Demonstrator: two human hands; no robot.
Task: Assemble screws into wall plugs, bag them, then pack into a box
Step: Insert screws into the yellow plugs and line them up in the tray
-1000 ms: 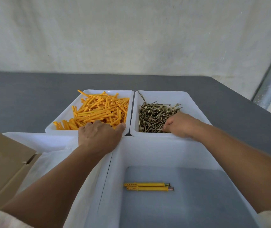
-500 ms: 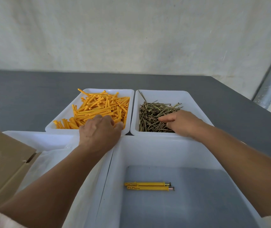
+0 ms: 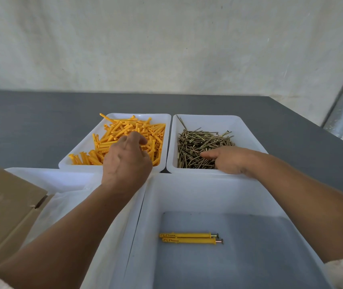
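Plugs [image 3: 188,238], two yellow plastic ones with screws fitted, lie side by side, long axes left-right, screw heads right. Left hand [image 3: 127,163] curls over loose orange plugs [image 3: 124,130], right hand [image 3: 231,159] over brass screws [image 3: 197,140]; can't tell either grip.

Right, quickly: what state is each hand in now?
Left hand: fingers curled over the plugs; cannot tell if holding one.
Right hand: open, fingers on the screws.

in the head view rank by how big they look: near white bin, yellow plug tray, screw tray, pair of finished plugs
1. near white bin, though nearness to the camera inflates it
2. yellow plug tray and screw tray: look alike, not ranked apart
3. pair of finished plugs, smallest
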